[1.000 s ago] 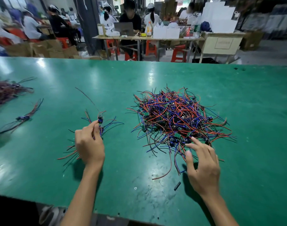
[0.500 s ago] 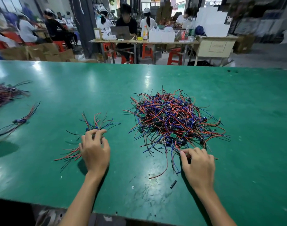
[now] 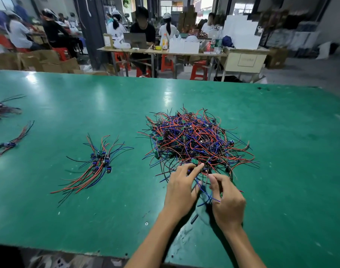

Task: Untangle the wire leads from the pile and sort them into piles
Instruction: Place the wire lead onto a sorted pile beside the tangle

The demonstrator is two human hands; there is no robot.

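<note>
Red, blue and black leads make up the big tangled pile [image 3: 196, 144] sitting mid-table, and both your hands are right at its near edge. Your left hand [image 3: 181, 190] reaches in with the index finger stretched out and touching a small green board [image 3: 194, 161] on the pile's front edge, the other fingers loosely bent. Your right hand [image 3: 226, 198] is just beside it, fingers curled and pinching a blue lead [image 3: 208, 194] that runs between the two hands, so that one's holding wire for sure.

Counting piles: one big tangle, then one sorted bunch [image 3: 97, 165] well off to the left of your hands, with its blue connectors clustered in the middle and the wires fanned out both ways. Two more bunches sit at the far left, a thin one [image 3: 8, 145] and a blurry one [image 3: 2, 109] cut off by the frame edge. So four piles total on the green table [image 3: 68, 219].

One little black bit [image 3: 194, 218] lies on the mat between your wrists.
</note>
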